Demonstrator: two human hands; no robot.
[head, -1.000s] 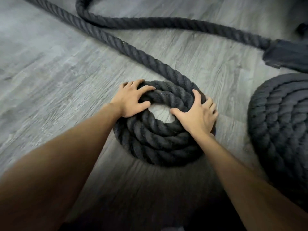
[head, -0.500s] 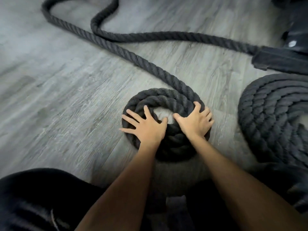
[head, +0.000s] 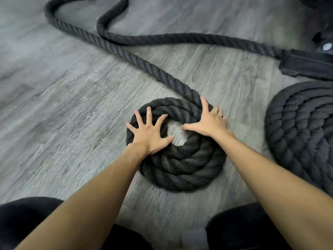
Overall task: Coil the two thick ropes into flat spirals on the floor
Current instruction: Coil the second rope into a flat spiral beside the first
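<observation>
Left hand, right hand — both on one small coil

No readable text, labels or numbers anywhere.

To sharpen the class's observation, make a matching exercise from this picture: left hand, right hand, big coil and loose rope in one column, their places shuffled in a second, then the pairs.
1 left hand
2 right hand
3 big coil
4 loose rope

A cut off at the picture's right edge
B spread on the small coil's left side
C snaking off toward the picture's top
D on the small coil's far right, where the rope joins

Pairs: 1-B, 2-D, 3-A, 4-C
</observation>
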